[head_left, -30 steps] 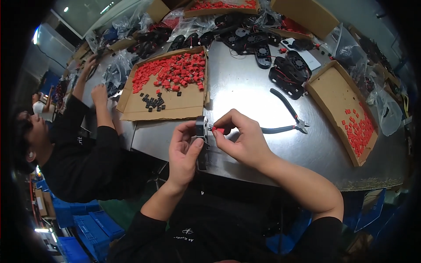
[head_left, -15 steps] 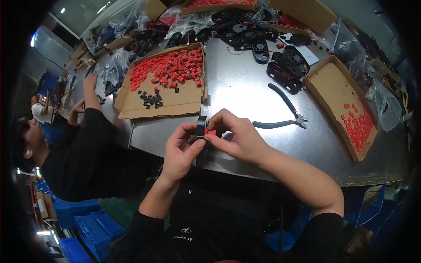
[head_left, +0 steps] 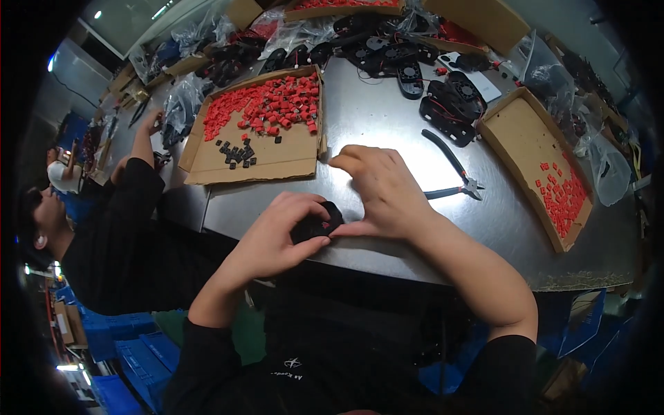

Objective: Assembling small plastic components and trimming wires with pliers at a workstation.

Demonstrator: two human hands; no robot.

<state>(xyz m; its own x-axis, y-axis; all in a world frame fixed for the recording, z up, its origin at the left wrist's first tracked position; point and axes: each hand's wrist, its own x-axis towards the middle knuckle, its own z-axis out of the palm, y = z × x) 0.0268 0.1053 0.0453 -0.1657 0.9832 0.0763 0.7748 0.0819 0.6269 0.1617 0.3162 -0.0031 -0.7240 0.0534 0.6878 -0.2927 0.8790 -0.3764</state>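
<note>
Near the table's front edge, my left hand (head_left: 277, 232) is closed round a rounded black plastic part (head_left: 315, 227), with its fingers over the top and its thumb along the near side. A small red spot shows on the part's face. My right hand (head_left: 387, 190) is just to the right, its fingers raised and spread away from its thumb. The right thumb tip reaches the part's right edge; nothing shows between that hand's fingers. Diagonal cutters (head_left: 453, 169) with black handles lie spread on the metal table, beyond my right hand.
A cardboard tray (head_left: 270, 173) at the left carries red caps and small black pieces. Another cardboard tray (head_left: 512, 145) with red pieces lies at the right. Black fan-like units (head_left: 453, 104), a phone (head_left: 484, 84) and plastic bags line the back. A co-worker (head_left: 111, 242) sits at the left.
The black part has been turned and lowered to the table, and its red piece is now mostly out of sight. My right hand has opened its pinch, fingers lifting away.
</note>
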